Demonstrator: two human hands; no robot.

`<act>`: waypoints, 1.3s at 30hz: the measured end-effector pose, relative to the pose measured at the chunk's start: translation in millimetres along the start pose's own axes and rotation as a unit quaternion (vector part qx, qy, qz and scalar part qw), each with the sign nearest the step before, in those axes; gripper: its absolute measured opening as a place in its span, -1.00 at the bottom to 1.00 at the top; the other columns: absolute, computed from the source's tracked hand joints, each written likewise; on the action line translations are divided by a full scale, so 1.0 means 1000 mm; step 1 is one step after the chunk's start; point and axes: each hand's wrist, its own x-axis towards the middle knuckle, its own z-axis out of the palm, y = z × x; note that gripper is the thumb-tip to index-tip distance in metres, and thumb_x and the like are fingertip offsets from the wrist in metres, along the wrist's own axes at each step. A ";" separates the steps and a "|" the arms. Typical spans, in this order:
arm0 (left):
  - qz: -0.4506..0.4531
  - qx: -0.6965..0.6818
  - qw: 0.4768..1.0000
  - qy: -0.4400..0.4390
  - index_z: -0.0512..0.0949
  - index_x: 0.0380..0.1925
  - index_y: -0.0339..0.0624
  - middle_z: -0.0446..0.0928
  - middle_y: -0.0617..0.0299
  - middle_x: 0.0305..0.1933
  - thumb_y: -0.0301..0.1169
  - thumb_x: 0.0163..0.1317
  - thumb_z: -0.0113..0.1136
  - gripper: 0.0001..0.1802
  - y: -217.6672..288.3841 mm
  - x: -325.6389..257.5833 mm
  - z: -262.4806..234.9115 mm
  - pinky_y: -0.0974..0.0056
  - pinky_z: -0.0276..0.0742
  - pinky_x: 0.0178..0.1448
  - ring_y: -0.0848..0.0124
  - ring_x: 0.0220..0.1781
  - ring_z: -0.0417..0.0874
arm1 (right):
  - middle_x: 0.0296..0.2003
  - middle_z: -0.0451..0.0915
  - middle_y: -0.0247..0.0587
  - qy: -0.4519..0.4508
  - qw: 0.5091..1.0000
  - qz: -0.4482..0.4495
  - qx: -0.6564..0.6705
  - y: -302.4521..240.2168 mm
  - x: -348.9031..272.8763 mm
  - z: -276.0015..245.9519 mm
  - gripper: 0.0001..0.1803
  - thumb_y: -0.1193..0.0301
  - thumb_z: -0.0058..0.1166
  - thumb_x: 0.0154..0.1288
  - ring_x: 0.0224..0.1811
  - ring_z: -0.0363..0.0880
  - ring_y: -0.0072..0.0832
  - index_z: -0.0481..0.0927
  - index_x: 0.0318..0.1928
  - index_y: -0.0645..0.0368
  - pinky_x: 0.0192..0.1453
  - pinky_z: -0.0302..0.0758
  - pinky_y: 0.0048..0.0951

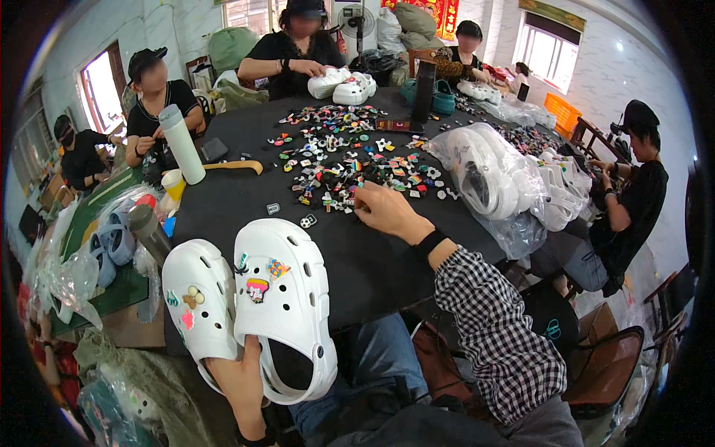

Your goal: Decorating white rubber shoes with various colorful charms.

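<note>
A pair of white foam clogs, the left clog (195, 298) and the right clog (287, 279), leans at the near edge of the black table. Colourful shoe charms sit in some of their vent holes. My left hand (237, 372) reaches into the clogs from the heel side and grips them; its fingers are hidden inside. My right hand (391, 212) is at the near edge of a pile of loose shoe charms (335, 167), fingers bent together; what they pinch cannot be made out. Two loose charms, one like a soccer ball (308, 221), lie beyond the right clog.
Bagged white clogs (488, 171) stand right of the pile. At left are a pale tumbler (182, 145), a yellow cup (173, 184), a dark bottle (149, 232) and blue clogs (112, 242). Several people work around the table; one handles white clogs (350, 87) across from me.
</note>
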 end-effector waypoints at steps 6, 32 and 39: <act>0.002 -0.011 1.000 -0.019 0.40 0.04 -0.53 0.47 -0.19 0.06 -0.55 0.05 0.24 -0.49 0.005 0.001 -0.001 0.07 0.27 0.24 -0.05 0.10 0.47 | -0.29 0.54 -0.11 0.071 0.993 0.081 0.046 0.000 0.004 -0.004 -0.89 0.48 -0.01 0.22 -0.26 0.55 -0.14 0.56 -0.32 0.24 -0.17 0.49 -0.23; 0.002 0.020 1.000 0.008 0.36 0.06 -0.58 0.45 -0.10 0.10 -0.58 0.22 0.12 -0.58 0.008 -0.002 -0.002 0.20 0.33 0.19 0.19 0.08 0.50 | -0.26 0.50 -0.01 -0.025 0.995 0.077 0.054 0.012 0.025 0.023 -0.87 0.49 0.03 0.13 -0.21 0.56 -0.04 0.47 -0.28 0.22 -0.12 0.51 -0.12; 0.033 0.017 0.999 -0.002 0.38 0.02 -0.58 0.46 -0.13 0.09 -0.58 0.20 0.13 -0.60 0.005 -0.002 -0.003 0.16 0.32 0.21 0.12 0.10 0.49 | -0.24 0.49 0.05 0.014 0.996 0.048 0.080 0.020 0.023 0.035 -0.87 0.51 0.03 0.15 -0.20 0.55 0.01 0.47 -0.25 0.24 -0.12 0.51 -0.09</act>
